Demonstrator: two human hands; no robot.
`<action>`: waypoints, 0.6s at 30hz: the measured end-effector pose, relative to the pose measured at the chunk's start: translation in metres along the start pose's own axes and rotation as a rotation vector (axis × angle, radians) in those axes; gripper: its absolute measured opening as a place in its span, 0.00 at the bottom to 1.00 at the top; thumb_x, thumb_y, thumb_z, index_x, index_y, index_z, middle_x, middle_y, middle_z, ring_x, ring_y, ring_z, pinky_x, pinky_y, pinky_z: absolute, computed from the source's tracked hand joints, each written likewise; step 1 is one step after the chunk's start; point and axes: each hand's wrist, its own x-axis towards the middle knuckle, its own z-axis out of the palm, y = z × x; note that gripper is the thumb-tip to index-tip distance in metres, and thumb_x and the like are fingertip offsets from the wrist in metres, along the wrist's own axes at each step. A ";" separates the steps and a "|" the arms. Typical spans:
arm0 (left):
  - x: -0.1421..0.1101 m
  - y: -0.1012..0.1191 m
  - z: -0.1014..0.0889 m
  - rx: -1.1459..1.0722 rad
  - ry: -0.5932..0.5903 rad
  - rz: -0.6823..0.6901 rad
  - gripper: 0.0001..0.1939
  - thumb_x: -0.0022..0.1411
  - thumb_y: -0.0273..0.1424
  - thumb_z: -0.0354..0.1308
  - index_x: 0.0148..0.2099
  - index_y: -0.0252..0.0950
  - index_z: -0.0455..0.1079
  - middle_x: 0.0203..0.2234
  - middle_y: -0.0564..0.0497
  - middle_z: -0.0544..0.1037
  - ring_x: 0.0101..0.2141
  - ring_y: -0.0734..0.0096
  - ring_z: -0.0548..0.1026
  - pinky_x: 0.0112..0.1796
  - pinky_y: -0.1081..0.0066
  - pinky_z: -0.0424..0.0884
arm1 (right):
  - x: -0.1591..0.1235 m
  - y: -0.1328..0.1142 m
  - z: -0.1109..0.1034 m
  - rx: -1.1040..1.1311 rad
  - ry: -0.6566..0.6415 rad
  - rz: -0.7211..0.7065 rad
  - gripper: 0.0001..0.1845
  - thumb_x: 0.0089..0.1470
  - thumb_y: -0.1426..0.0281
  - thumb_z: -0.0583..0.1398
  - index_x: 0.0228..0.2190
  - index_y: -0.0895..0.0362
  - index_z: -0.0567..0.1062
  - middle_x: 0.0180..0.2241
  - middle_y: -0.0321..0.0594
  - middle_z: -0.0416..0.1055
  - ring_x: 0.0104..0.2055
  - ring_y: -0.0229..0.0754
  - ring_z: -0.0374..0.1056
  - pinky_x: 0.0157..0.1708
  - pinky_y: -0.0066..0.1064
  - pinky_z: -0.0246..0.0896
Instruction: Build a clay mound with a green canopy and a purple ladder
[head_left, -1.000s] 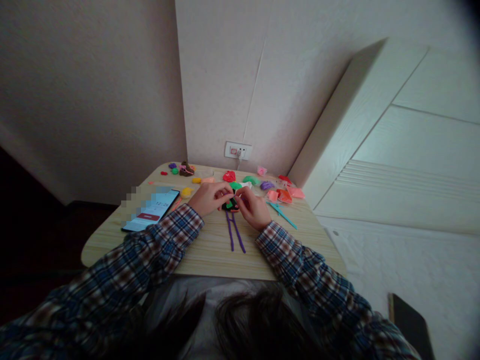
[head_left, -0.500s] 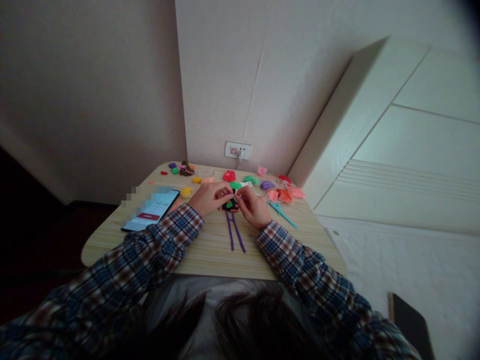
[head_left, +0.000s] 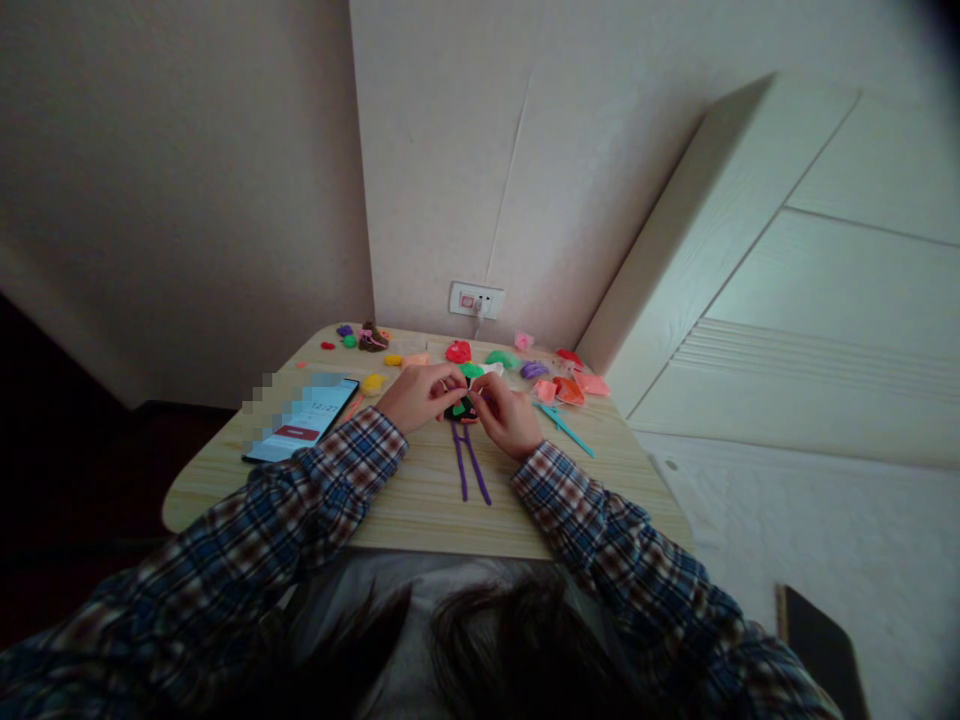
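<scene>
My left hand [head_left: 421,394] and my right hand [head_left: 506,412] meet over the middle of the table, thumbs and forefingers pinched close together. Whatever sits between the fingertips is too small to name. Just beneath them lies a black clay piece [head_left: 460,410] with green and pinkish bits on it, partly covered by my fingers. Two thin purple clay strips [head_left: 472,465] run from it toward me, joined by a short crosspiece near the top. Behind my fingertips is a bright green clay lump [head_left: 471,370].
A lit phone [head_left: 304,425] lies on the table [head_left: 420,510] at the left, near a yellow lump [head_left: 373,384]. To the right is a turquoise plastic tool [head_left: 566,430]. Red [head_left: 458,351], purple [head_left: 534,370] and orange [head_left: 568,391] clay pieces line the back, below a wall socket [head_left: 476,300].
Both hands stay in the same place, with only a slight shift at the fingertips. Nothing on the table has visibly moved.
</scene>
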 end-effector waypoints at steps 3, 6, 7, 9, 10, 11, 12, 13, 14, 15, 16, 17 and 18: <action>0.000 0.001 -0.001 0.010 -0.001 -0.004 0.08 0.58 0.32 0.54 0.34 0.31 0.67 0.22 0.54 0.71 0.16 0.79 0.70 0.16 0.81 0.63 | 0.000 0.001 0.000 0.001 0.001 -0.012 0.05 0.58 0.67 0.51 0.34 0.55 0.65 0.21 0.33 0.68 0.18 0.34 0.61 0.19 0.24 0.52; 0.000 0.001 -0.001 0.022 -0.002 -0.002 0.07 0.58 0.32 0.54 0.34 0.31 0.67 0.22 0.54 0.72 0.16 0.79 0.70 0.16 0.81 0.64 | -0.001 0.001 -0.001 0.001 -0.005 -0.017 0.05 0.58 0.66 0.51 0.34 0.55 0.65 0.21 0.33 0.69 0.17 0.34 0.61 0.19 0.24 0.51; 0.000 0.001 -0.001 0.022 -0.001 0.000 0.07 0.58 0.32 0.54 0.34 0.31 0.67 0.22 0.54 0.72 0.16 0.80 0.70 0.17 0.82 0.64 | -0.001 0.001 -0.001 -0.001 -0.008 -0.017 0.06 0.58 0.66 0.51 0.34 0.55 0.65 0.21 0.33 0.68 0.17 0.34 0.61 0.19 0.24 0.51; 0.000 0.001 0.000 0.020 -0.001 0.004 0.07 0.58 0.31 0.54 0.34 0.31 0.67 0.23 0.54 0.72 0.16 0.80 0.70 0.17 0.82 0.64 | -0.001 0.000 -0.001 -0.005 -0.014 -0.018 0.06 0.58 0.66 0.51 0.34 0.55 0.65 0.20 0.33 0.69 0.17 0.34 0.61 0.19 0.24 0.51; 0.001 0.001 0.000 0.017 -0.003 0.005 0.07 0.58 0.31 0.54 0.34 0.31 0.67 0.23 0.54 0.72 0.16 0.80 0.70 0.16 0.82 0.64 | 0.000 0.000 -0.001 -0.007 -0.018 -0.018 0.06 0.58 0.66 0.51 0.34 0.55 0.65 0.20 0.33 0.69 0.17 0.34 0.61 0.19 0.24 0.51; 0.001 0.001 0.000 0.014 -0.007 0.004 0.07 0.58 0.31 0.54 0.34 0.31 0.67 0.23 0.54 0.72 0.16 0.80 0.70 0.16 0.82 0.63 | 0.000 -0.001 -0.001 -0.009 -0.023 -0.019 0.06 0.58 0.66 0.51 0.34 0.55 0.65 0.21 0.33 0.69 0.18 0.34 0.61 0.19 0.24 0.51; 0.001 0.000 0.000 0.012 -0.012 0.004 0.07 0.58 0.31 0.54 0.34 0.31 0.67 0.23 0.54 0.72 0.16 0.80 0.70 0.16 0.82 0.63 | 0.000 -0.001 -0.001 -0.012 -0.030 -0.019 0.06 0.58 0.67 0.51 0.34 0.55 0.65 0.21 0.33 0.69 0.18 0.34 0.61 0.19 0.24 0.51; 0.001 0.000 0.000 0.010 -0.016 0.004 0.07 0.58 0.31 0.54 0.34 0.31 0.67 0.22 0.54 0.72 0.15 0.80 0.70 0.16 0.82 0.63 | 0.000 -0.001 -0.002 -0.016 -0.038 -0.018 0.06 0.58 0.67 0.51 0.34 0.55 0.65 0.21 0.34 0.69 0.18 0.34 0.61 0.19 0.24 0.51; 0.001 0.000 0.000 0.010 -0.018 0.004 0.07 0.58 0.31 0.54 0.34 0.31 0.67 0.22 0.54 0.72 0.15 0.80 0.70 0.16 0.82 0.63 | 0.001 -0.001 -0.002 -0.020 -0.046 -0.017 0.06 0.58 0.67 0.51 0.33 0.55 0.65 0.21 0.34 0.69 0.18 0.34 0.62 0.20 0.24 0.51; 0.000 -0.001 0.000 0.011 -0.019 0.005 0.07 0.58 0.31 0.54 0.34 0.31 0.67 0.21 0.54 0.72 0.15 0.80 0.70 0.16 0.82 0.63 | 0.001 -0.001 -0.002 -0.023 -0.055 -0.015 0.06 0.58 0.67 0.51 0.33 0.55 0.65 0.21 0.34 0.69 0.18 0.34 0.62 0.20 0.24 0.51; 0.000 -0.001 0.001 0.013 -0.018 0.006 0.07 0.58 0.31 0.54 0.34 0.31 0.67 0.21 0.54 0.72 0.15 0.80 0.69 0.16 0.81 0.63 | 0.001 -0.001 -0.002 -0.025 -0.063 -0.012 0.06 0.58 0.67 0.51 0.33 0.55 0.65 0.22 0.34 0.69 0.19 0.34 0.62 0.20 0.25 0.51; 0.000 -0.001 0.001 0.016 -0.018 0.006 0.07 0.58 0.31 0.54 0.34 0.31 0.67 0.21 0.54 0.72 0.15 0.80 0.69 0.16 0.81 0.63 | 0.001 -0.001 -0.002 -0.026 -0.070 -0.011 0.06 0.58 0.67 0.51 0.33 0.55 0.65 0.22 0.34 0.69 0.19 0.35 0.63 0.20 0.25 0.51; 0.000 -0.002 0.001 0.017 -0.018 0.006 0.06 0.57 0.31 0.54 0.34 0.31 0.67 0.21 0.54 0.72 0.15 0.80 0.69 0.16 0.81 0.63 | 0.000 -0.001 -0.002 -0.025 -0.077 -0.012 0.06 0.58 0.67 0.51 0.34 0.55 0.65 0.22 0.34 0.70 0.19 0.35 0.63 0.21 0.25 0.52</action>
